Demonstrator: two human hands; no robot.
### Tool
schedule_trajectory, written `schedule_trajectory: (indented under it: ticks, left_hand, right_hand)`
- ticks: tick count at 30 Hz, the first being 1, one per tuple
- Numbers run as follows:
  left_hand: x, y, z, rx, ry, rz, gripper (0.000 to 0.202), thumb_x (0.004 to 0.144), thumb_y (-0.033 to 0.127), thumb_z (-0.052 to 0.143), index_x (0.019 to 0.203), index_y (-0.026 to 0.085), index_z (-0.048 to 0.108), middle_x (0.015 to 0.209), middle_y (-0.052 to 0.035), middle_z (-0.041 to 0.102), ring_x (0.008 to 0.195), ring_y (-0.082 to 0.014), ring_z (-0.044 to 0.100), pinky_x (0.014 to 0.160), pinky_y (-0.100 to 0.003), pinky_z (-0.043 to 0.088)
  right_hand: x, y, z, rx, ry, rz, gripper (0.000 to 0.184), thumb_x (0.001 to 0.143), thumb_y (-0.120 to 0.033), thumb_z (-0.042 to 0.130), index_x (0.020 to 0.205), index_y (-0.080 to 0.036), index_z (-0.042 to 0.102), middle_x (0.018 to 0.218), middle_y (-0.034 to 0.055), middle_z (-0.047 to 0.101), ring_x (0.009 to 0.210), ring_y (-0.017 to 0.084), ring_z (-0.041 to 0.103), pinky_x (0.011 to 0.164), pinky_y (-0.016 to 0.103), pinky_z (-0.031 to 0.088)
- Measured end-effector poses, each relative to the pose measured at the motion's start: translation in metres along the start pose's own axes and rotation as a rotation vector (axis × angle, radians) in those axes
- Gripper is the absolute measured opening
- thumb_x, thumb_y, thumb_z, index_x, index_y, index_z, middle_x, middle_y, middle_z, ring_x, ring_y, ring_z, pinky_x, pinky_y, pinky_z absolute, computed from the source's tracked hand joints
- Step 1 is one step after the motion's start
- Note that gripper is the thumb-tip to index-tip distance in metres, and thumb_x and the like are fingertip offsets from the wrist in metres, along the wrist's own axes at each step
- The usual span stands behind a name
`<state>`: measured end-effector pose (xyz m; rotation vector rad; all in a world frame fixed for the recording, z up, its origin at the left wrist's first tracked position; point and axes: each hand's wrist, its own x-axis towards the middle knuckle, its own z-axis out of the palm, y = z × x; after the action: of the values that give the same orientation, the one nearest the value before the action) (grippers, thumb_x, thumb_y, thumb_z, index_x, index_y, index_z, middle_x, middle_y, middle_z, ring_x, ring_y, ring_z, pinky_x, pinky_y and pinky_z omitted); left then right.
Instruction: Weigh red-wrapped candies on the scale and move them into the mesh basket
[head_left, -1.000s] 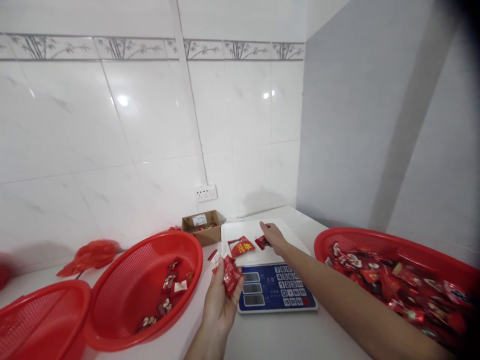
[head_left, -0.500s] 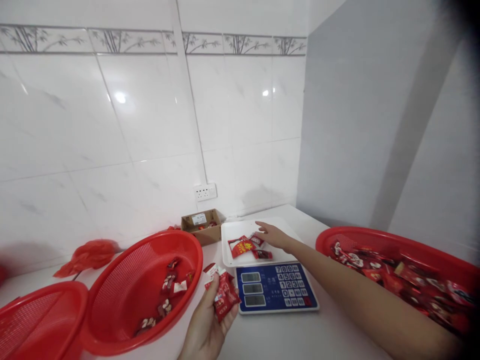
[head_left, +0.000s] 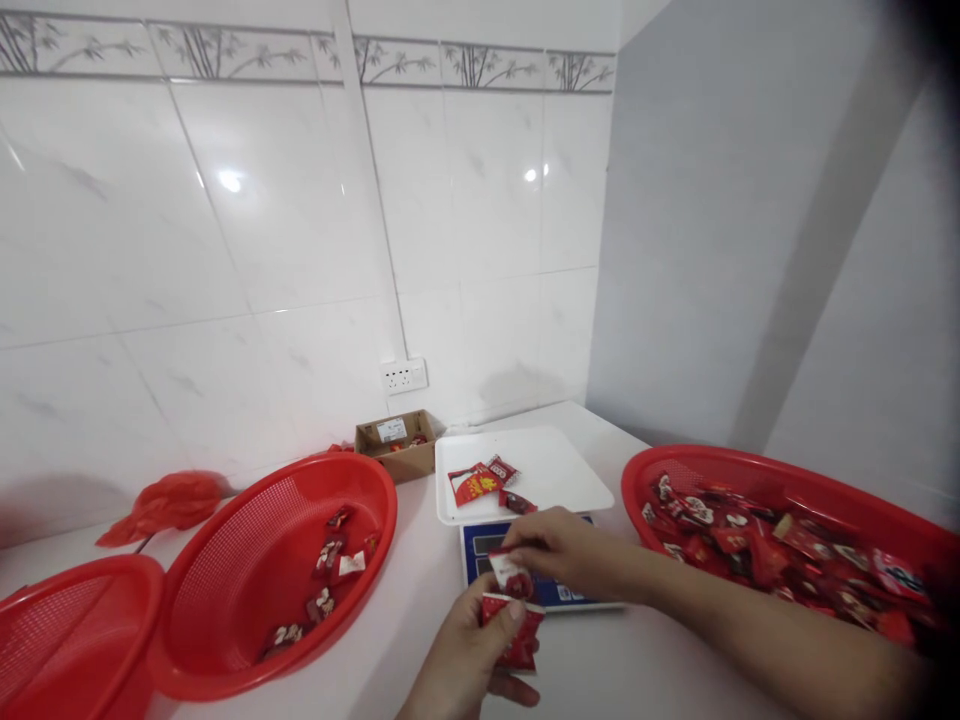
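My left hand is wrapped round a few small red candy packets, in front of a weighing scale. With its fingers closed, my right hand pinches the edge of a white-and-red candy packet that lies against those in my left hand. Both hands are over the near part of the blue scale and hide much of its keypad and displays. On the scale's white tray lie a large red packet with yellow print and two smaller dark red packets.
At right stands a red plastic basket heaped with wrapped candies. Another red basket at left holds several candies, and a third basket is beside it. A cardboard box and a red plastic bag sit near the tiled wall.
My right hand has come back from above the tray to the packets in my left hand and closed on one. My left hand has moved right, in front of the scale.
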<state>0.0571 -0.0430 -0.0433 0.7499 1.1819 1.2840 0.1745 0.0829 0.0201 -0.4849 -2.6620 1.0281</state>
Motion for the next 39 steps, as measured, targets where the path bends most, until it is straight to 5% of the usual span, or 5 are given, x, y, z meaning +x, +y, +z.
schedule_trajectory:
  ticks: [10,14,21,29,39]
  left_hand:
    - [-0.007,0.010,0.001,-0.392,0.194,-0.148,0.027,0.081,0.026,0.054,0.104,0.012,0.051,0.079,-0.0076,0.067,0.068,-0.0133,0.062,0.067,-0.027,0.052]
    - [-0.010,0.007,-0.005,-0.456,0.128,-0.100,0.037,0.073,0.006,0.051,0.109,0.014,0.048,0.082,-0.0055,0.068,0.072,-0.0152,0.063,0.079,-0.036,0.050]
    - [-0.009,0.003,-0.008,-0.384,0.073,-0.067,0.038,0.073,0.024,0.064,0.108,0.020,0.050,0.089,-0.0041,0.066,0.071,-0.0121,0.060,0.066,-0.029,0.051]
    - [-0.002,-0.010,-0.002,-0.017,0.010,0.003,0.063,0.056,0.050,0.073,0.106,0.020,0.050,0.078,-0.0013,0.060,0.059,-0.0126,0.057,0.042,-0.021,0.046]
    - [-0.007,-0.006,-0.003,-0.281,0.226,-0.001,0.045,0.064,0.048,0.068,0.095,0.020,0.050,0.082,0.0008,0.058,0.063,-0.0095,0.056,0.051,-0.021,0.049]
  right_hand:
    - [0.042,0.085,-0.046,-0.193,0.525,0.366,0.022,0.076,-0.027,0.045,0.076,-0.016,0.064,0.069,0.0060,0.066,0.067,0.019,0.059,0.062,0.029,0.040]
    - [0.051,0.081,-0.035,-0.177,0.477,0.291,0.023,0.076,-0.028,0.046,0.080,-0.017,0.066,0.081,0.0070,0.069,0.076,0.019,0.060,0.067,0.029,0.041]
    - [0.043,0.049,-0.021,-0.030,0.414,0.106,0.028,0.080,-0.035,0.044,0.090,-0.018,0.065,0.092,0.0050,0.068,0.084,0.018,0.059,0.076,0.030,0.044]
    - [-0.007,0.005,0.002,0.101,-0.114,0.058,0.021,0.072,-0.029,0.058,0.089,-0.019,0.064,0.077,-0.0011,0.064,0.069,0.013,0.055,0.059,0.022,0.042]
    - [0.042,0.056,-0.026,0.700,0.392,0.395,0.020,0.075,-0.025,0.056,0.091,-0.014,0.053,0.085,0.0075,0.067,0.076,0.014,0.063,0.075,0.028,0.051]
